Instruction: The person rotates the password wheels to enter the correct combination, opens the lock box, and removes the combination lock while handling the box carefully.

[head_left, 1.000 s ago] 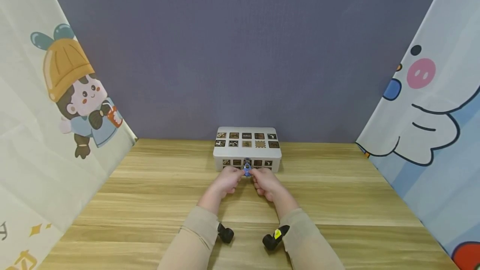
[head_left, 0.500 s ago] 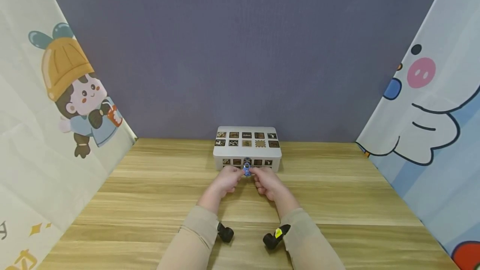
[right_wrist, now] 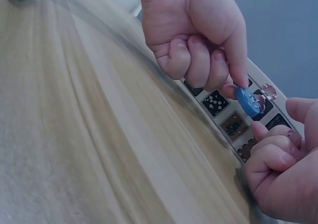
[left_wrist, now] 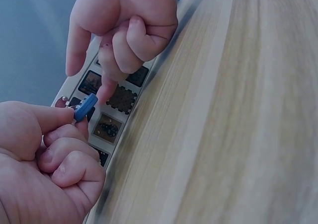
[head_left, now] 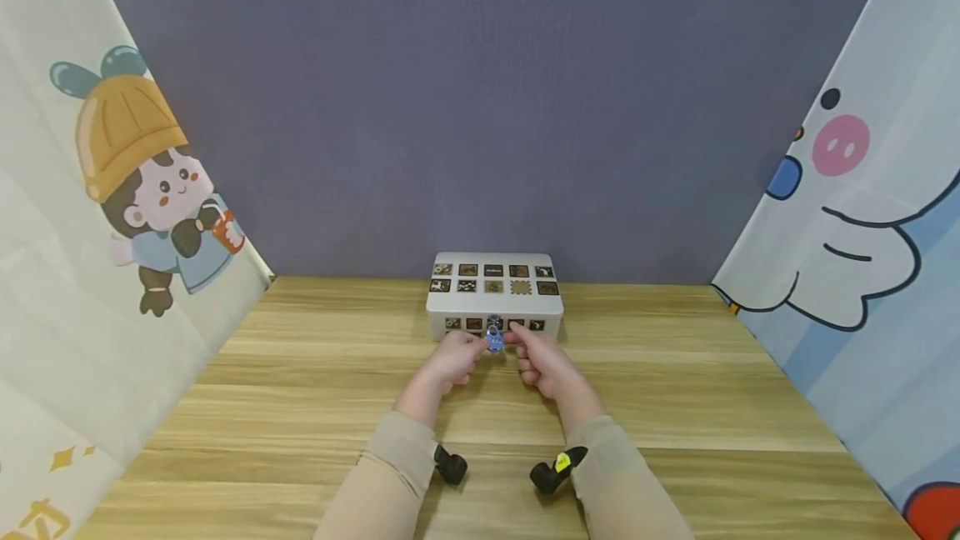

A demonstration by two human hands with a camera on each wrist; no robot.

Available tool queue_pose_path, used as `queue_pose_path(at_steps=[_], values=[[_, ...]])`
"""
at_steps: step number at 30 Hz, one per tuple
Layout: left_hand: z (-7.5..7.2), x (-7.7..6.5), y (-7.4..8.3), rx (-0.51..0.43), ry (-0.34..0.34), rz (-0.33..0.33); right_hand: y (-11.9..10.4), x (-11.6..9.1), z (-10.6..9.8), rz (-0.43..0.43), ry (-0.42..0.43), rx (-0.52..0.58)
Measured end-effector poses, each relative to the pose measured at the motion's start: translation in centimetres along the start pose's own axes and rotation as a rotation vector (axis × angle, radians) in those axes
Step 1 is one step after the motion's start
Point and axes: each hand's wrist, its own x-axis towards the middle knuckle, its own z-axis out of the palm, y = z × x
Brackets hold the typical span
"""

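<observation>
A small blue padlock [head_left: 494, 341] with a row of raised marks on its face hangs at the metal clasp [right_wrist: 269, 91] on the front of a white box [head_left: 493, 302]. From its left side, my left hand [head_left: 455, 357] pinches the padlock body between thumb and index finger. Opposite it is my right hand [head_left: 542, 362], thumb and index finger spread apart with nothing between them. Its index fingertip sits close to the padlock's side, and its other fingers are folded in. In the left wrist view the padlock [left_wrist: 86, 108] shows edge-on.
The box, printed with small brown and black square pictures, stands at the back of a wood-grain table [head_left: 322, 390] against a dark grey-blue panel [head_left: 480, 107]. Cartoon-printed curtains [head_left: 45, 232] hang on both sides. Small black cameras [head_left: 452, 467] sit at the wrists.
My right hand has let go of the padlock, its thumb and index finger parting and the hand drawing slightly to the right. More of the padlock's face now shows. My left hand keeps its pinch.
</observation>
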Motion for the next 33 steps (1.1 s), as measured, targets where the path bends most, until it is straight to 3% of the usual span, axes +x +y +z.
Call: queue_pose_path(at_steps=[19, 33], values=[[0.02, -0.12, 0.11, 0.014, 0.012, -0.007, -0.15, 0.03, -0.15, -0.002, -0.003, 0.013], [0.08, -0.05, -0.03, -0.019, -0.005, -0.014, 0.13, -0.19, 0.71, -0.006, -0.065, -0.031]])
